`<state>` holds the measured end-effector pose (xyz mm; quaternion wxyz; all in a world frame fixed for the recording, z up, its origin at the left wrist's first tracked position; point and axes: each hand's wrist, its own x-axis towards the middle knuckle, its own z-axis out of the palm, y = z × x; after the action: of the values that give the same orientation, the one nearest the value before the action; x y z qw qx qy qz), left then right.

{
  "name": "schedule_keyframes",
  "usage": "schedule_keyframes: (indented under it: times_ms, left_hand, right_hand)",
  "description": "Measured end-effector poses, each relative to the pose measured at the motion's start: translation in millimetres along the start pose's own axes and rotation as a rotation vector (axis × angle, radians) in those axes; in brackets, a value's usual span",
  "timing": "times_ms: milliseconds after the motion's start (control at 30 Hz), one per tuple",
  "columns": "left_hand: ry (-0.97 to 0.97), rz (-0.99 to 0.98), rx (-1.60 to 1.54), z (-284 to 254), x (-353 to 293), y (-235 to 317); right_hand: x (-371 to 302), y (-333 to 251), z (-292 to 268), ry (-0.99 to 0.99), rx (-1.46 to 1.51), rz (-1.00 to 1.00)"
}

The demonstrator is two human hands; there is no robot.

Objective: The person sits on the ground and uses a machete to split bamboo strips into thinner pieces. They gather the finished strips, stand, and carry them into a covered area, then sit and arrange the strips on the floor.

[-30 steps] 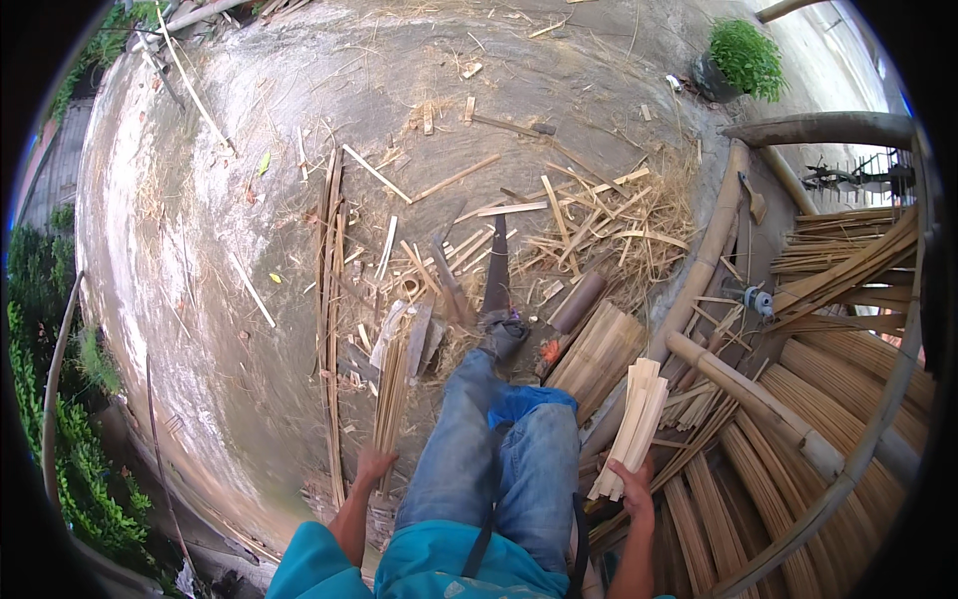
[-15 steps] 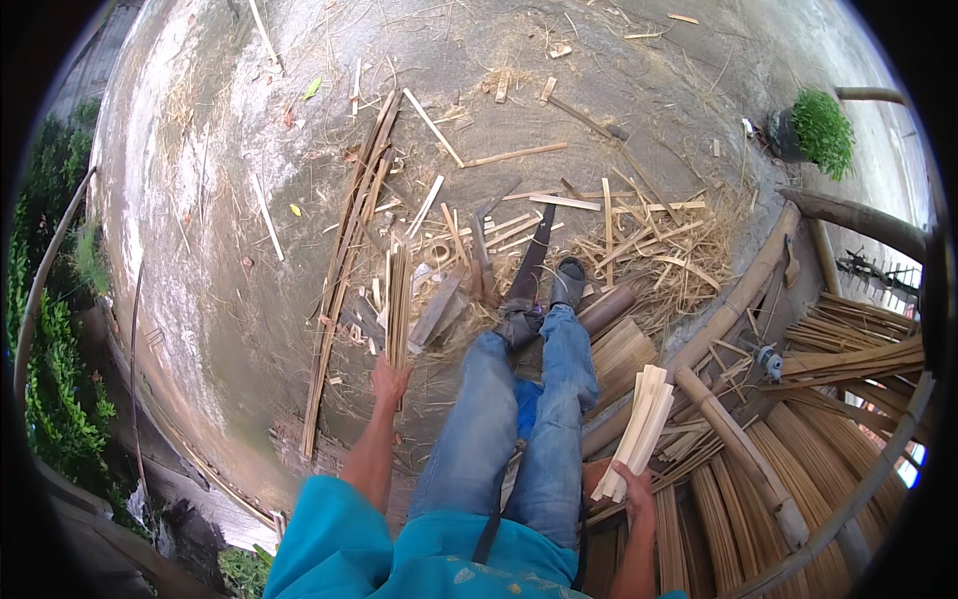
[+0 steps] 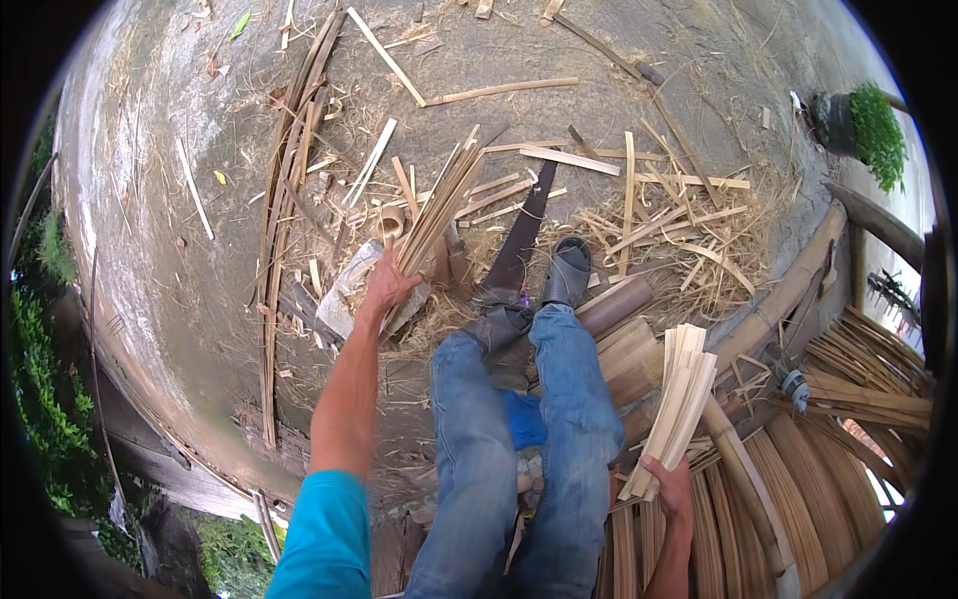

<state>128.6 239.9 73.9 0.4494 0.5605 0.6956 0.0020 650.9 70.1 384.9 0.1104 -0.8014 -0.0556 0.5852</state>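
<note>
My left hand (image 3: 389, 284) is closed around the lower end of a bundle of thin brown bamboo strips (image 3: 444, 200), which slants up and to the right above the littered ground. Close to that hand are a pale block (image 3: 349, 290) and a short hollow piece of bamboo (image 3: 391, 220). On the right, my right hand (image 3: 667, 481) grips the lower end of a bundle of pale, wider strips (image 3: 679, 399), held tilted beside my right leg. A dark saw blade (image 3: 524, 235) lies between the left bundle and my right foot.
Long dark bamboo slats (image 3: 284, 230) stretch along the ground at left. Shavings and loose strips (image 3: 689, 235) are piled right of my feet. A bamboo pole rail (image 3: 778, 290) and stacked slats (image 3: 798, 469) fill the right side. A potted plant (image 3: 878, 135) stands far right.
My left hand has moved forward with the brown bundle, now tilted right instead of upright. My right hand has shifted slightly right with the pale strips. The view has moved too.
</note>
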Motion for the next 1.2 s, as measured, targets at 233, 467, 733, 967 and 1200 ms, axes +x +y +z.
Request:
schedule_keyframes:
  times_ms: [233, 467, 733, 967, 1200]
  left_hand:
    - [-0.284, -0.221, -0.266, -13, 22, 18]
    - [0.033, 0.059, -0.196, -30, -39, 20]
    - [-0.114, -0.310, -0.488, -126, -113, 108]
    - [-0.281, -0.509, -0.316, -206, -205, 134]
    - [-0.488, -0.684, -0.036, -260, -263, 166]
  right_hand:
    - [0, 28, 6, -0.006, 0.017, 0.092]
    - [-47, 22, 15, 0.006, 0.070, 0.103]
    - [-100, 10, 11, 0.041, 0.086, 0.139]
    - [-154, 12, -17, 0.070, 0.091, 0.089]
    - [-118, 12, -41, 0.082, 0.045, 0.056]
